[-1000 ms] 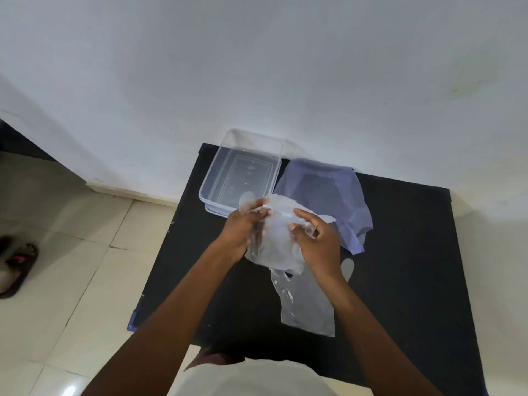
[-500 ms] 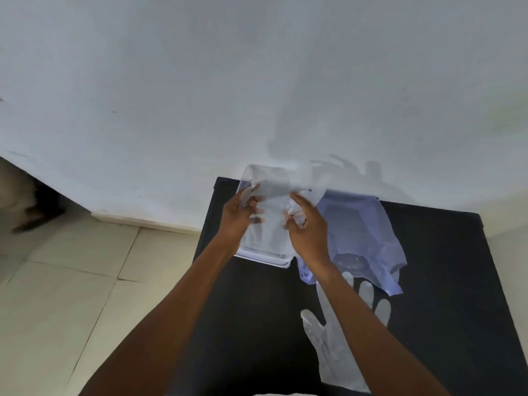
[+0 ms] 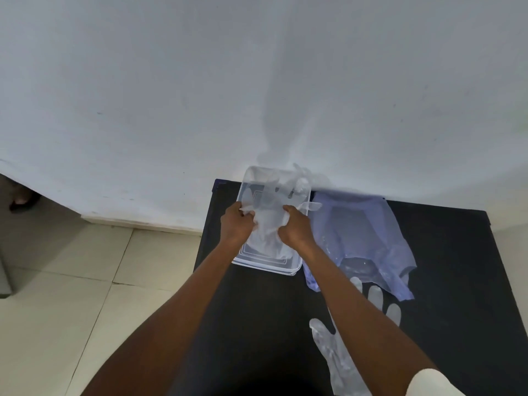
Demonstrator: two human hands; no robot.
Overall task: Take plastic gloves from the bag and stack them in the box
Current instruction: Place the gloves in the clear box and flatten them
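Note:
A clear plastic box (image 3: 294, 268) stands at the back left of the black table (image 3: 257, 324), against the wall. Both my hands are inside it, pressing down a crumpled clear plastic glove (image 3: 267, 224). My left hand (image 3: 237, 224) pinches the glove's left edge and my right hand (image 3: 295, 227) grips its right edge. The glove's fingers reach toward the box's far end. A pale blue plastic bag (image 3: 363, 238) lies flat just right of the box. Another clear glove (image 3: 340, 361) lies on the table near me, partly hidden under my right forearm.
The white wall (image 3: 257, 81) rises directly behind the table. Tiled floor (image 3: 71, 295) lies to the left, below the table's left edge. A sandal (image 3: 24, 200) sits on the floor at far left.
My hands have carried the glove from above the table's middle to the box and lowered it inside. The second glove has stayed on the table.

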